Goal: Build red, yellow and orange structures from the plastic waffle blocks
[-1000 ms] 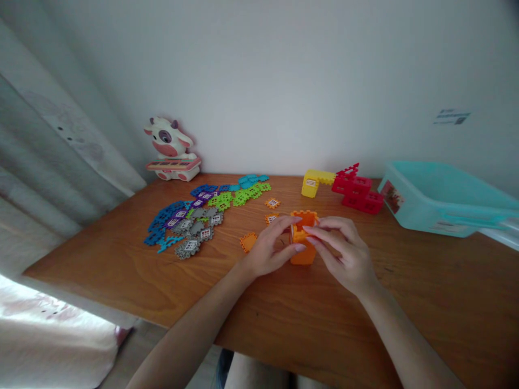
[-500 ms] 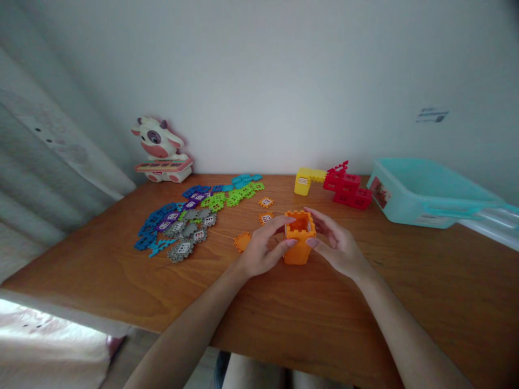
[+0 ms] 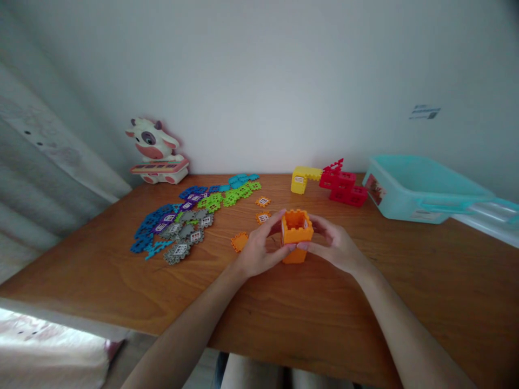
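Note:
An orange open-topped box of interlocking building tiles (image 3: 297, 235) stands upright on the wooden table in front of me. My left hand (image 3: 261, 249) grips its left side, thumb pressed on the front face. From the right, my right hand (image 3: 337, 247) holds it too, its thumb beside the left one and the other fingers round the far side. The tile edges along the top are toothed. To the left of the box lie a plain orange tile (image 3: 239, 241) and two orange window tiles, one near (image 3: 263, 218) and one farther back (image 3: 263, 201).
Blue tiles (image 3: 153, 226), grey tiles (image 3: 186, 232) and green tiles (image 3: 231, 197) lie in piles at left. A cow toy with a keyboard (image 3: 158, 154) stands behind them. A joined yellow piece (image 3: 299, 183) and red piece (image 3: 343, 186) sit near the wall, beside a turquoise bin (image 3: 430, 197).
My thumbs have slid down the front of the orange box, and my left fingers have moved up to its top left edge. The whole view has shifted slightly.

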Motion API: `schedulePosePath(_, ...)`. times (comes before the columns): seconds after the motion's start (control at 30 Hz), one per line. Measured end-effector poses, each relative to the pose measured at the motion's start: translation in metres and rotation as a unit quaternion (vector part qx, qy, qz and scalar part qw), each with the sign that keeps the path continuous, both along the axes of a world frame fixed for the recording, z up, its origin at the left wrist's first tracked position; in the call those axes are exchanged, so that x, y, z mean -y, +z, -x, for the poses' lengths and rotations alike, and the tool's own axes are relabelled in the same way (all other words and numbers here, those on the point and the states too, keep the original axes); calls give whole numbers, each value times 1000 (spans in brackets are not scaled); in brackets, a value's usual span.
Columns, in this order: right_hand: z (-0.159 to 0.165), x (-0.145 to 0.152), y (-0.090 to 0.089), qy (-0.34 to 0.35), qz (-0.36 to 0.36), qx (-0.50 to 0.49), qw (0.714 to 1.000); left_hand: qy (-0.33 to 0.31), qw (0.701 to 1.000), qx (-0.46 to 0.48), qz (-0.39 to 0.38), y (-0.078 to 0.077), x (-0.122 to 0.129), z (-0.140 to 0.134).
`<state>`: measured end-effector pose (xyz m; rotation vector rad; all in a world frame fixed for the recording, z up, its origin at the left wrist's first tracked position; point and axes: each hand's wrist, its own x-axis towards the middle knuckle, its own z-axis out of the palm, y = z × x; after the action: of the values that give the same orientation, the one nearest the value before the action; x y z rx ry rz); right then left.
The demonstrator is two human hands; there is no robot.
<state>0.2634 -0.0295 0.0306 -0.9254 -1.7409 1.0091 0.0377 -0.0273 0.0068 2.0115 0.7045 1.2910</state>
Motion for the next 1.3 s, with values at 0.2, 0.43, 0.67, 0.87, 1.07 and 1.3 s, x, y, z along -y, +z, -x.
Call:
schedulePosePath(0.2,2,0,3,21,28,5,999,-27,996,54,73,-2,-2,-3)
schedulePosePath(0.43,3,-1,0,16,42,1,999,-43,991,71,103,2,-3,-2)
schedulePosePath(0.67,3,-2,-2,50,85,-12,995,-55,988,28,143,8,-2,-2)
schedulePosePath(0.87,2,-3,-8,46,77,-5,996,-26,991,-12,129,7,-2,-1)
schedulePosePath(1.07,3,-3,-12,51,87,-6,995,7,984,-136,117,-1,-2,1)
schedulePosePath(1.3,1,-4,-13,45,87,-22,995,12,981,-139,137,-4,-2,0)
